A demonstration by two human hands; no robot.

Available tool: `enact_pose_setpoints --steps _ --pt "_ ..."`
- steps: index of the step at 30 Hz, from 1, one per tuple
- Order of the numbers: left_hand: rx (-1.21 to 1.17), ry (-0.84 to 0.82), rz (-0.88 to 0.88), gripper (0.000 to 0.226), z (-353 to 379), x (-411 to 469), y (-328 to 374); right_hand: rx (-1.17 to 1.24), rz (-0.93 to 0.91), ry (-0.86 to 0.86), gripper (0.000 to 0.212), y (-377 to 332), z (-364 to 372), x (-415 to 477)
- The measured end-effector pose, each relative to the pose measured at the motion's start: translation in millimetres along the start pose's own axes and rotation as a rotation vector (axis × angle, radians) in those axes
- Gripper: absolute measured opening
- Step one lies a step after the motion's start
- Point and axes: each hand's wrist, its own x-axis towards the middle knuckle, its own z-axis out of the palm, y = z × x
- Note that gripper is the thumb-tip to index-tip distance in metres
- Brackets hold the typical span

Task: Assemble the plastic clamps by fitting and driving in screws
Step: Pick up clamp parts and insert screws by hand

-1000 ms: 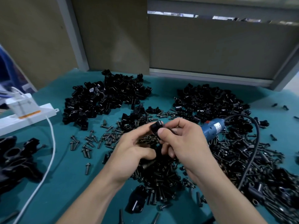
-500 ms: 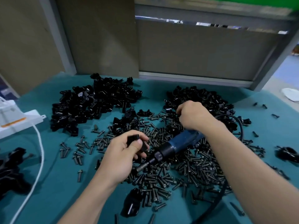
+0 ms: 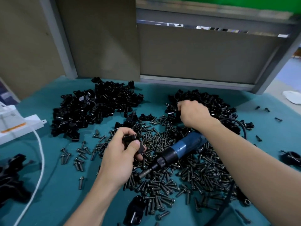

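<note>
Two heaps of black clamp parts are lying at the back of a teal table (image 3: pixel 55 196): left pile (image 3: pixel 97 108), right pile (image 3: pixel 216 101). Loose screws (image 3: pixel 195 173) are spreading in front of them. Left hand (image 3: pixel 122 155) is gripping one clamp piece (image 3: pixel 130 139) above the screws. Right hand (image 3: pixel 192 115) is dipping bent fingers into the right pile; whether it is holding anything cannot be told. Blue screwdriver (image 3: pixel 185 145) is lying on the screws.
</note>
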Motion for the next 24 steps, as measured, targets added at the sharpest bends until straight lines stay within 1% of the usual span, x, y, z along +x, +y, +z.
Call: enact_pose_setpoints --steps 1,3,7,9,11,13,15,17,18,19,21,24 --pt "0.01 0.003 -0.001 0.037 0.1 0.8 -1.0 0.071 0.005 0.044 0.029 -0.5 -7.5 -5.6" --pt "0.034 -0.004 -0.004 0.035 0.7 2.4 -3.6 0.286 -0.012 0.071 0.027 -2.7 -18.5 -21.4" --pt "0.044 -0.02 0.003 0.033 2.3 1.9 -5.6 0.751 -0.081 0.123 0.015 -22.6 -14.6 -76.9" --pt "0.028 -0.051 0.032 0.029 1.0 1.5 -4.9 0.932 -0.071 0.155 0.012 -33.1 -5.0 -104.1" --pt "0.006 -0.098 0.08 0.024 0.5 0.9 -3.2 1.053 -0.038 0.184 0.013 -42.0 3.4 -124.0" --pt "-0.038 -0.145 0.136 0.02 1.3 -1.2 -1.3 1.125 -0.023 0.181 0.018 -49.2 9.9 -138.0" --pt "-0.014 -0.171 0.198 0.018 2.3 -2.8 -0.5 1.138 -0.036 0.18 0.023 -51.8 16.6 -146.5" --pt "0.042 -0.184 0.244 0.022 2.9 -4.1 -1.7 1.12 -0.05 0.175 0.021 -50.2 19.9 -152.5" --pt "0.064 -0.187 0.253 0.025 3.1 -4.0 -2.9 1.111 -0.06 0.163 0.025 -48.1 20.4 -154.0" --pt "0.097 -0.184 0.26 0.026 3.3 -3.9 -4.2 1.112 -0.075 0.143 0.029 -45.9 20.4 -155.2" --pt "0.17 -0.162 0.287 0.019 4.2 -4.0 -5.4 1.123 -0.137 0.097 0.034 -41.0 19.8 -157.1" --pt "0.224 -0.139 0.291 0.013 5.0 -5.4 -5.1 1.195 -0.222 0.045 0.032 -35.0 19.2 -159.0"
